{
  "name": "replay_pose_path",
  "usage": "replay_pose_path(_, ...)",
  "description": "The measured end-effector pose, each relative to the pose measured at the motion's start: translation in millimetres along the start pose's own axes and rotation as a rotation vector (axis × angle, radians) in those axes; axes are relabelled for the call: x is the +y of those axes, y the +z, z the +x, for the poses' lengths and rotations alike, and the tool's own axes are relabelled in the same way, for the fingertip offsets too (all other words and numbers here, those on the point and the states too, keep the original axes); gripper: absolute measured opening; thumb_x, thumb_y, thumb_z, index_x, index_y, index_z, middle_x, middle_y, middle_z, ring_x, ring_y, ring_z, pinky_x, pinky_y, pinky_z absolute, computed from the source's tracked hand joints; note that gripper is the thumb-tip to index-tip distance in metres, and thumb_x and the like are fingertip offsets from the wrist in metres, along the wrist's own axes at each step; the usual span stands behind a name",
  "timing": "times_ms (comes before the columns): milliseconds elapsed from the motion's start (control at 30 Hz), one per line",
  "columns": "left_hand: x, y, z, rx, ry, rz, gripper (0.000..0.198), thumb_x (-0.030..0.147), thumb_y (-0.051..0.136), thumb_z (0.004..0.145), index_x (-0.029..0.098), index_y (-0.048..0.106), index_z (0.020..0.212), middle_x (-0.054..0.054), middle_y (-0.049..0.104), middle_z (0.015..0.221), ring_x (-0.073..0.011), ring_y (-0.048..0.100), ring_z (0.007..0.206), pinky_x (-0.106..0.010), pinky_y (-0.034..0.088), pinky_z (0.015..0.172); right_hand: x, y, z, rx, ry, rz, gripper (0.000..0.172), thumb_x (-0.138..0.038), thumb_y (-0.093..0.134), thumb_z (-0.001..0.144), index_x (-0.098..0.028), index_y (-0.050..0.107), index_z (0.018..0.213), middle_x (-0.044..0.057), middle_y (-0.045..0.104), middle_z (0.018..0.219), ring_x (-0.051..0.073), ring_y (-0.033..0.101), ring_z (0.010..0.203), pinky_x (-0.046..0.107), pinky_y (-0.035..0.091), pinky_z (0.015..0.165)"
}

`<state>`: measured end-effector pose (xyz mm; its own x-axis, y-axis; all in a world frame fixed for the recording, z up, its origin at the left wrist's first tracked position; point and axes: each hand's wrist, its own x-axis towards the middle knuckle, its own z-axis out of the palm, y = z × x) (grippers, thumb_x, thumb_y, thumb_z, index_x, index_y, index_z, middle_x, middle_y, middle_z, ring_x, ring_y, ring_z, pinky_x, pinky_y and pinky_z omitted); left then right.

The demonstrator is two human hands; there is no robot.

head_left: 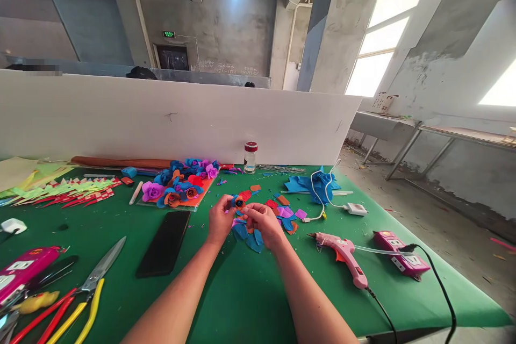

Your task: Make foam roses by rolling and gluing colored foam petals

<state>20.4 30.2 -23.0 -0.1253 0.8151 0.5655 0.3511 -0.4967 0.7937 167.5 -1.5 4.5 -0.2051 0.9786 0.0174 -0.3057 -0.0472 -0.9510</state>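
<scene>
Surface: green table (242, 290); concrete workshop behind
Left hand (220, 221): fingers closed, pinching paper rosebud (239, 203)
Right hand (262, 223): fingers curled beside rosebud; grip unclear
Risk: slack pinch could unroll rosebud; glue gun (342, 252), right of fingers, may burn

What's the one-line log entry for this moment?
left hand: holds paper flower | right hand: touching flower | nearby: cut petals, glue gun on table

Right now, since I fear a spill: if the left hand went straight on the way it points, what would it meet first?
Probably the loose paper petals just beyond the small flower the left hand pinches; the red-lidded jar stands farther along, though depth is unclear.
</scene>
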Motion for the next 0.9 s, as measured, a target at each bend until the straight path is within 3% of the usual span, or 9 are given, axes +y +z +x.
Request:
replay_pose_path(267,0.3,-0.3,-1.2,-0.056,0.034,-0.012,0.010,0.031,0.062,0.080,0.022,0.061,0.078,0.002,0.065,0.072,-0.0160,0.060,0.069,-0.025,0.046,0.067,4.5,1.8,1.7,-0.001,0.044,0.101,0.028,-0.038,0.078,0.059,-0.016,0.065,0.070,-0.002,0.058,0.058,0.007,0.045,0.045,0.020,0.029,0.042)
replay_pose_path(567,5.4,-0.9,-1.2,-0.011,0.041,0.095,0.008,0.027,0.059,0.081,0.021,0.060,0.076,0.003,0.065,0.068,-0.0137,0.059,0.065,-0.022,0.044,0.063,-2.2,2.6,1.5,0.157,-0.139,-0.165,0.017,-0.033,0.067,0.067,-0.018,0.060,0.067,-0.005,0.053,0.052,0.008,0.043,0.045,0.021,0.035,0.045)
replay_pose_path(900,16.6,-2.4,-0.4,0.023,0.177,0.191,0.010,0.018,0.055,0.080,0.022,0.059,0.072,0.003,0.061,0.063,-0.0123,0.056,0.059,-0.020,0.045,0.061,0.9,2.4,3.8,0.258,-0.162,-0.281,0.007,-0.025,0.057,0.068,-0.018,0.060,0.069,-0.004,0.056,0.055,0.009,0.046,0.047,0.021,0.035,0.047)
